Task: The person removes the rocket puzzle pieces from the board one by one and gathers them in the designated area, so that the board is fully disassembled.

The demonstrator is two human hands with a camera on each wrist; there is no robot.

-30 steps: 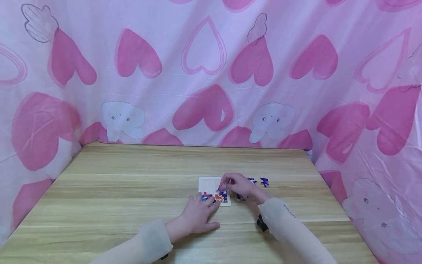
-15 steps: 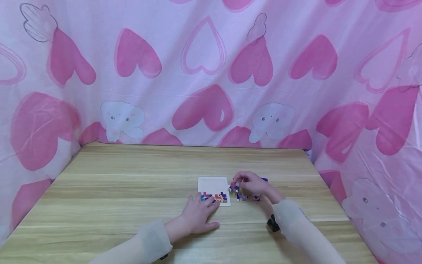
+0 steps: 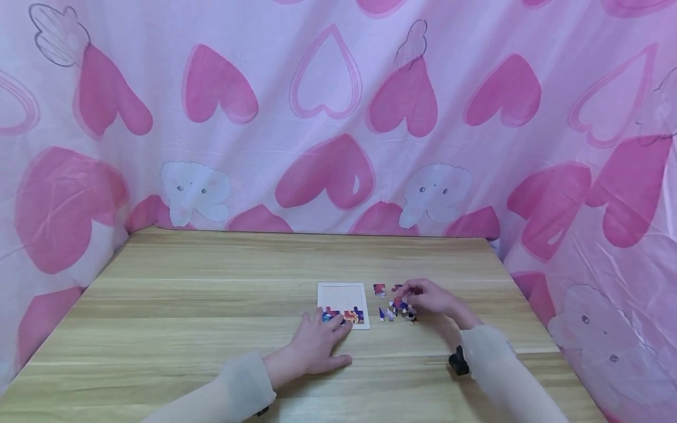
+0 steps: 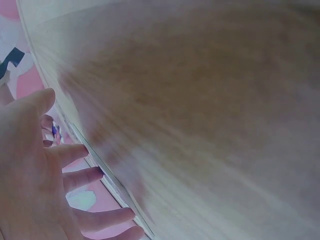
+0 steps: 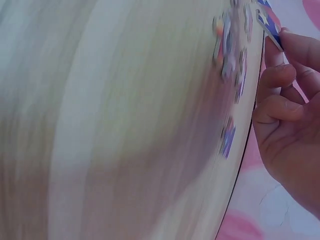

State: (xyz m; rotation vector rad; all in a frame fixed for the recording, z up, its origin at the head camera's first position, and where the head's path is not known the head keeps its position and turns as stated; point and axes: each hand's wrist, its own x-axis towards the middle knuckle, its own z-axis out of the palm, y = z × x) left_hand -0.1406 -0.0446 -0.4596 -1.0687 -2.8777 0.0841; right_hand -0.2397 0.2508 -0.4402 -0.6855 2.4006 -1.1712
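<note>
A shallow white puzzle tray (image 3: 341,296) lies mid-table, with colourful jigsaw pieces (image 3: 351,318) fitted along its near side. My left hand (image 3: 318,346) rests over the tray's near edge, fingers spread and nearly straight; they hide part of the fitted row. To the right of the tray, my right hand (image 3: 432,295) pinches a purple jigsaw piece (image 5: 270,24) with a white star, held above the tabletop between thumb and fingers. Beneath and beside that hand lie several loose pieces, among them a red-and-purple piece (image 3: 379,289) and a blue-and-white piece (image 3: 388,315).
The wooden table (image 3: 211,294) reaches back to a pink curtain (image 3: 328,88) printed with hearts, which also hangs at both sides. A black wrist strap (image 3: 458,360) shows by the right sleeve (image 3: 489,355).
My right hand has moved right, from over the tray to above the loose pieces, carrying the jigsaw piece with it. The left hand has stayed in place.
</note>
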